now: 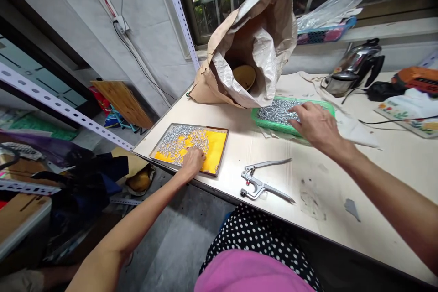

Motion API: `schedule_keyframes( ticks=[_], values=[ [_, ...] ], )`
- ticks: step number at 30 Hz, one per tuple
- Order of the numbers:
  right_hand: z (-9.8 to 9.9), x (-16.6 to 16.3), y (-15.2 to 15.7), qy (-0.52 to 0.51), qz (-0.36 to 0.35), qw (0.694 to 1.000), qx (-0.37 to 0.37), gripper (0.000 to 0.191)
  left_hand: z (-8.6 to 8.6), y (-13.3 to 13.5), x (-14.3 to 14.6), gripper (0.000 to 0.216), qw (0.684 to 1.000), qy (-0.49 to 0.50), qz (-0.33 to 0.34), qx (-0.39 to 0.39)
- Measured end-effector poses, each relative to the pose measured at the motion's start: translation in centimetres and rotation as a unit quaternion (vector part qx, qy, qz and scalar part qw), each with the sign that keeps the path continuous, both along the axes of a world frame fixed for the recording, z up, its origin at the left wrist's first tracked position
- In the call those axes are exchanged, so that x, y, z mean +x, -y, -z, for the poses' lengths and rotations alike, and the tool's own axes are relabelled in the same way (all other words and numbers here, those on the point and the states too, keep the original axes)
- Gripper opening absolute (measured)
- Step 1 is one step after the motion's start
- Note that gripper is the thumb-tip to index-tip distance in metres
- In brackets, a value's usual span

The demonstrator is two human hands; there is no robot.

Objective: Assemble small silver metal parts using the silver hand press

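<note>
On the left side of the table lies a shallow tray (222, 151) with a yellow bottom, strewn with small silvery metal pins (174, 139). My left hand (193, 160) is down among those pins at the tray's near side, its fingers curled and pressed together. Whatever is between its fingertips is hidden. To the right, a green plastic basket (262, 124) holds a heap of similar small metal pieces (278, 113). Above its right part is my right hand (316, 123), thumb and forefinger apart, with no piece visible in it. Between the hands, near the front edge, lie grey hand pliers (258, 185).
Behind the tray, a large brown paper sack (219, 73) leans with its mouth open, a round yellowish thing (244, 76) inside. A metal kettle (362, 59), a cup (340, 83) and an orange tool (415, 80) stand at the back right. A grey scrap (351, 209) lies near the front.
</note>
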State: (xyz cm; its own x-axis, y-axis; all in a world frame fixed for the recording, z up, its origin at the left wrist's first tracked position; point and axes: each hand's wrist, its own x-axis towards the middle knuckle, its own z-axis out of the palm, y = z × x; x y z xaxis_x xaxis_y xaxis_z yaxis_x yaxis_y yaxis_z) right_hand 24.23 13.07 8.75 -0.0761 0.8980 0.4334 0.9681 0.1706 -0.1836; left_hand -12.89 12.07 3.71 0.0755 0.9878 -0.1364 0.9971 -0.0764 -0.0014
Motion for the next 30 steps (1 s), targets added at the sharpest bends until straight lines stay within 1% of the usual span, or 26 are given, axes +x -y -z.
schedule_keyframes(
  ticks=[1,2,4,6,7,8,10,12,13,15,18,24,27,30],
  values=[
    [0.0,0.3,0.2,0.014,0.013,1.0,-0.016,0.025,-0.1,-0.2,-0.1,0.022,1.0,0.004,0.006,0.0],
    [0.3,0.3,0.9,0.017,0.006,0.999,-0.045,0.026,-0.2,-0.3,-0.1,0.021,1.0,0.011,0.015,0.004],
    [1.5,-0.7,3.4,0.0,-0.062,0.99,-0.129,0.028,-0.5,-0.1,0.2,0.02,0.998,0.043,0.031,0.022],
    [3.2,-2.6,6.7,-0.013,-0.159,0.962,-0.222,0.027,-0.7,0.7,1.2,0.017,0.991,0.123,0.039,0.026],
    [4.0,-3.6,8.3,-0.008,-0.185,0.948,-0.258,0.023,-0.8,1.4,2.0,0.016,0.983,0.182,0.036,0.006],
    [4.8,-4.5,9.7,0.006,-0.195,0.937,-0.291,0.02,-0.8,2.2,3.1,0.015,0.968,0.247,0.027,-0.029],
    [6.1,-5.9,11.7,0.029,-0.166,0.93,-0.327,0.018,-0.4,3.9,5.4,0.014,0.924,0.359,-0.009,-0.133],
    [7.0,-6.4,12.6,0.047,-0.138,0.933,-0.329,0.02,0.2,5.3,7.6,0.012,0.878,0.42,-0.05,-0.222],
    [7.4,-6.4,12.7,0.053,-0.135,0.936,-0.322,0.021,0.5,5.8,8.4,0.011,0.862,0.436,-0.068,-0.251],
    [7.9,-6.2,12.6,0.064,-0.147,0.939,-0.304,0.02,1.1,6.4,9.6,0.01,0.843,0.448,-0.089,-0.284],
    [8.2,-5.7,12.4,0.073,-0.155,0.94,-0.296,0.02,1.7,6.5,10.1,0.015,0.833,0.448,-0.096,-0.312],
    [8.1,-5.7,12.5,0.069,-0.155,0.942,-0.289,0.023,2.1,6.0,9.9,0.025,0.809,0.454,-0.084,-0.363],
    [8.2,-5.7,12.6,0.065,-0.152,0.943,-0.29,0.021,2.4,5.6,9.8,0.025,0.802,0.454,-0.092,-0.377],
    [8.2,-5.7,12.7,0.061,-0.152,0.943,-0.29,0.02,2.5,5.3,9.8,0.026,0.801,0.452,-0.097,-0.381]
  ],
)
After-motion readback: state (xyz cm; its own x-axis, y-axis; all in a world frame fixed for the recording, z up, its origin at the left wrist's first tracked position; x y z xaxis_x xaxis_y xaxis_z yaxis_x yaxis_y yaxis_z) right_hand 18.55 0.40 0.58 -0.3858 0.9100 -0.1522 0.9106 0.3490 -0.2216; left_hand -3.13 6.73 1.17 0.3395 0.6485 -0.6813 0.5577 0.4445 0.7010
